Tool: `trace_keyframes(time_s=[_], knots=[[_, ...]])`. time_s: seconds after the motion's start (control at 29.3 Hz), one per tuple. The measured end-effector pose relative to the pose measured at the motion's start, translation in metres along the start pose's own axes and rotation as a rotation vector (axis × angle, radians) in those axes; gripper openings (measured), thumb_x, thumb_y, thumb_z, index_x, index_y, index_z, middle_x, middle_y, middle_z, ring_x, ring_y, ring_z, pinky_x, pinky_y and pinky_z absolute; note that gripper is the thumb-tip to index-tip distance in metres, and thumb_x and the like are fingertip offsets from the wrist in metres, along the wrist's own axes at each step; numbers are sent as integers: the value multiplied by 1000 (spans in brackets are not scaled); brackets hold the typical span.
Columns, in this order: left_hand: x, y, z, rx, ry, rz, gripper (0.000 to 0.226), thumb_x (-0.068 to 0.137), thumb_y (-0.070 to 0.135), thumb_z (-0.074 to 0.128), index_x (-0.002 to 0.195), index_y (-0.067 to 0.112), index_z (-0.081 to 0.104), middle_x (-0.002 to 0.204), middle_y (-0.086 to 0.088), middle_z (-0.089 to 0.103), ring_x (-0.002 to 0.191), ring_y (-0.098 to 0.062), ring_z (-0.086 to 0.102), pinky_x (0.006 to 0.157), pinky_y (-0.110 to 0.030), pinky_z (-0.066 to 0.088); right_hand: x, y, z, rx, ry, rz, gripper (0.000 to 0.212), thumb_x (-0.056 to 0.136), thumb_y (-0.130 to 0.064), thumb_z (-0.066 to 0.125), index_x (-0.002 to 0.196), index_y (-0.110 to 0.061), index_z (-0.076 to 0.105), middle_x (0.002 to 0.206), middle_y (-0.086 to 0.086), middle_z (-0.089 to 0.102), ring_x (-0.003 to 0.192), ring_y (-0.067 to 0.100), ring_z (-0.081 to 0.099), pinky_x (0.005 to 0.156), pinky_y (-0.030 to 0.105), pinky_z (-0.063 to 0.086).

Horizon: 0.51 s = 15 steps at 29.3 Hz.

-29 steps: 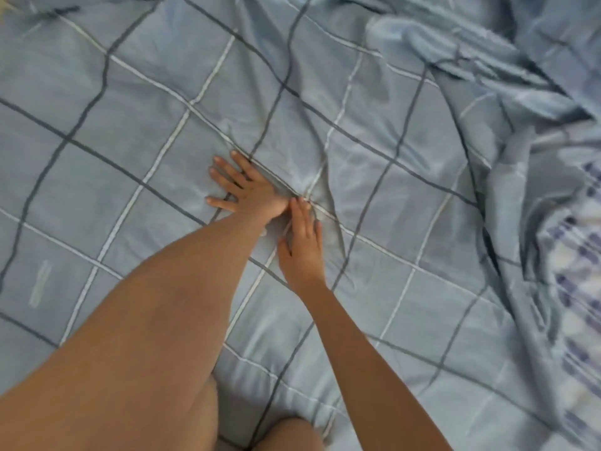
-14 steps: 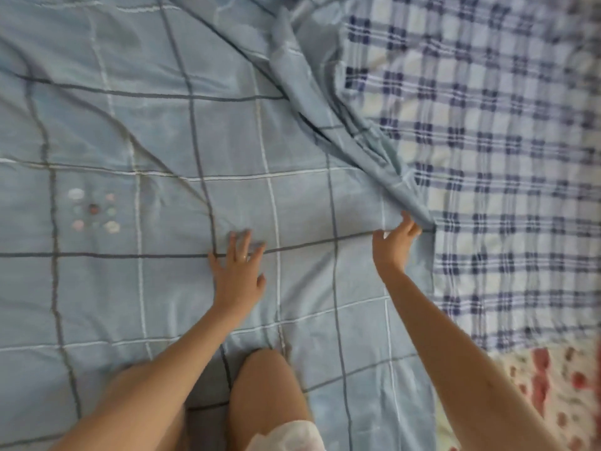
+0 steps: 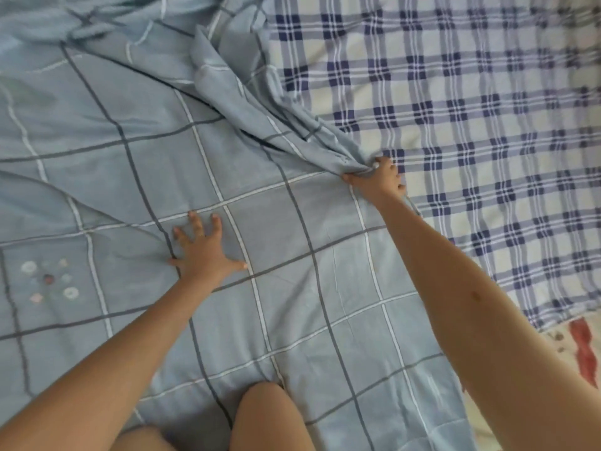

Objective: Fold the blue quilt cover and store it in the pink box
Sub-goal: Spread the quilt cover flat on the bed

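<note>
The left hand [image 3: 203, 252] presses the blue quilt cover [image 3: 292, 288] flat, fingers spread apart; the right hand [image 3: 379, 182] clamps its bunched edge. A navy-checked sheet [image 3: 471, 125] lies just beyond those fingers, and a knee [image 3: 266, 415] sits behind them.

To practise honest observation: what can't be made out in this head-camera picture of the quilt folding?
Head view:
Pink box: outside the frame.
Blue quilt cover: top, left and bottom cut off by edges.
Right hand: fingertips hidden in the cloth it grips.
Embroidered motif: too blurred to identify.
Red-patterned cloth: cut by right edge.
</note>
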<state>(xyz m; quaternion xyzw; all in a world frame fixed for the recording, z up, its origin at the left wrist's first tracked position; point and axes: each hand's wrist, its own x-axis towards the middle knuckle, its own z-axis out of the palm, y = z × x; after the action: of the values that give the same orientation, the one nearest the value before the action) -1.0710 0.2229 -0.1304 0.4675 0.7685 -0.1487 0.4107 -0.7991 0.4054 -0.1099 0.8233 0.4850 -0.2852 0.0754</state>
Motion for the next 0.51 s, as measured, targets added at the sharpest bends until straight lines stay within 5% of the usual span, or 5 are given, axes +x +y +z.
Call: trace_keyframes(time_s=[0.14, 0.24, 0.34, 0.44, 0.51], knots=[[10, 16, -1, 215, -49, -64, 125, 70, 47, 79, 149, 23, -16, 154, -16, -26, 140, -50, -6, 100, -64, 32, 13, -4, -21, 178, -56, -205, 45, 82, -25, 71, 122, -12, 55, 107, 5, 63, 104, 23, 59, 80, 27, 45], [18, 24, 12, 217, 59, -118, 97, 90, 22, 64, 150, 16, -12, 155, -23, -17, 140, -52, 3, 98, -63, 35, 10, -6, -39, 360, 67, -381, 23, 84, -10, 67, 107, -9, 66, 89, 1, 62, 78, 11, 57, 60, 12, 41], [23, 35, 15, 147, 119, -159, 62, 101, 0, 29, 151, 11, -6, 155, -26, -9, 139, -53, 6, 98, -65, 32, 10, 18, -46, 471, 336, -270, 20, 92, -9, 55, 109, -10, 65, 102, 0, 62, 86, 7, 55, 71, 5, 42], [30, 30, 20, 205, 114, -147, 82, 96, 7, 50, 150, 11, -11, 154, -26, -12, 139, -52, 5, 97, -63, 36, -3, 52, -45, 433, 667, -69, 23, 96, -8, 47, 116, -7, 60, 116, 7, 57, 99, 14, 52, 81, 13, 39], [32, 25, 23, 230, 102, -144, 98, 90, 12, 63, 149, 12, -15, 154, -26, -15, 139, -53, 4, 95, -61, 39, -30, 63, -26, 376, 700, -134, 23, 95, -9, 49, 116, -5, 58, 117, 11, 55, 104, 20, 51, 81, 16, 34]])
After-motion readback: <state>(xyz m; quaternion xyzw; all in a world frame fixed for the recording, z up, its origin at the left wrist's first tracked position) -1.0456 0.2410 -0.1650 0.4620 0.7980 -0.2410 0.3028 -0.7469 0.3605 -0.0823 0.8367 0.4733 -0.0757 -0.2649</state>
